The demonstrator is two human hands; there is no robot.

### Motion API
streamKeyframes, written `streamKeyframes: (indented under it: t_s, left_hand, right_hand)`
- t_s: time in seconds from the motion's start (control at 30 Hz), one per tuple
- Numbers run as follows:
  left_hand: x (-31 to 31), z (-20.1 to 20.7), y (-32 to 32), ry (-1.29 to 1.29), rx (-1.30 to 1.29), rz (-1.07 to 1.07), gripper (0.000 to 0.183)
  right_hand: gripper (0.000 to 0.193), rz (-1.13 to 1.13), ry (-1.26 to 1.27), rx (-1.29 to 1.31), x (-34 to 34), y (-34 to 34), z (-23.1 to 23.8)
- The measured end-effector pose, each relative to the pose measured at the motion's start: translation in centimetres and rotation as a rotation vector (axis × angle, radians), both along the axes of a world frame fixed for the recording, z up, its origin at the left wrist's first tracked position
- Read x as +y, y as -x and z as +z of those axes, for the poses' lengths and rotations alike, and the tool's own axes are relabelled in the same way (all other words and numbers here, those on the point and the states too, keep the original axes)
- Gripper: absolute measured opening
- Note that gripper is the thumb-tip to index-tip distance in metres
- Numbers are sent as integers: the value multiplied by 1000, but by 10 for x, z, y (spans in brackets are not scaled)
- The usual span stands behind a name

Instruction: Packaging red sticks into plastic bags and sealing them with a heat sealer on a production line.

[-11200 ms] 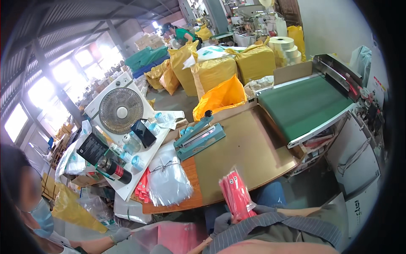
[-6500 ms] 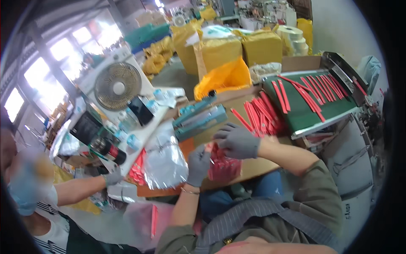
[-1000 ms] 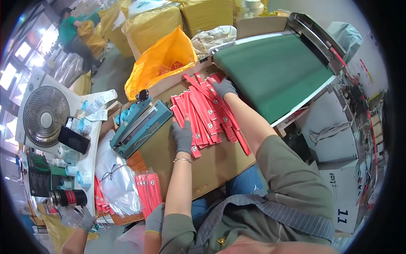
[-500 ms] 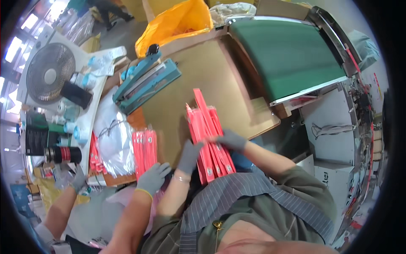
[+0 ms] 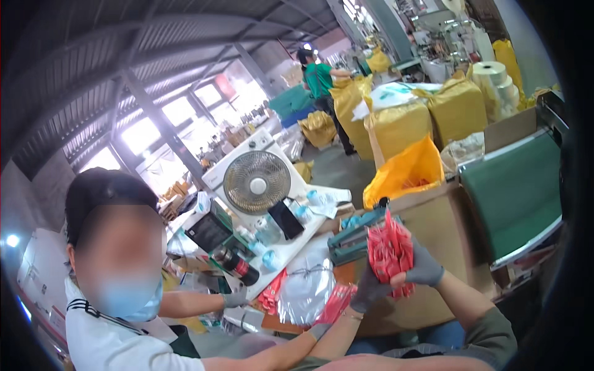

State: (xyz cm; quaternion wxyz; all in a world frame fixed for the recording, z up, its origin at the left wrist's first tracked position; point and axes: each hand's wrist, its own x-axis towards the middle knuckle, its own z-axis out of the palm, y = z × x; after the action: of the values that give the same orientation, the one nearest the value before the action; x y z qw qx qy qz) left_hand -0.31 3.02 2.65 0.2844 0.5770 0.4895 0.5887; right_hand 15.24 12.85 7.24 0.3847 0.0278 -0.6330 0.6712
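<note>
Both my hands are up over the brown work surface (image 5: pixel 436 222), round a bundle of slim red packets (image 5: pixel 390 250) in clear wrap. My left hand (image 5: pixel 370 290), in a grey glove, grips the bundle from its left and lower side. On its right, my right hand (image 5: pixel 424 269) is closed on it, with bare fingertips at the lower part of the packets. Behind the bundle lies the teal hand sealer (image 5: pixel 346 247), partly covered by it. More red packets (image 5: pixel 336 304) lie left of my left wrist.
At the left sits a masked co-worker (image 5: pixel 124 334) in white, with one gloved hand (image 5: pixel 234 299) near the shelf and another (image 5: pixel 318 332) beside my forearm. A fan (image 5: pixel 257 182), a phone (image 5: pixel 286 219) and bottles stand beyond. Right are an orange bag (image 5: pixel 402 173) and a green conveyor (image 5: pixel 516 176).
My view has swung up and left, bringing the co-worker and the hall into sight. The red bundle has been lifted from my lap to above the work surface, still between both hands.
</note>
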Motion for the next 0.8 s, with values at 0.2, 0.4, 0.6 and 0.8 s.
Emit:
streamKeyframes:
  t_s: [0.2, 0.4, 0.6, 0.8]
  left_hand:
    - [25, -43, -13, 158, 118, -42, 75]
    - [-9, -6, -20, 336, -301, -259, 65]
    - [-71, -31, -62, 791, -1101, -195, 48]
    - [-161, -65, 72, 537, -304, 533, 19]
  right_hand:
    - [101, -62, 91, -154, 4, -9, -41]
    - [79, -251, 146, -200, -25, 4, -15]
    - [37, 455, 585, -536, -18, -4, -55]
    - [15, 258, 755, -390, -40, -2, -72]
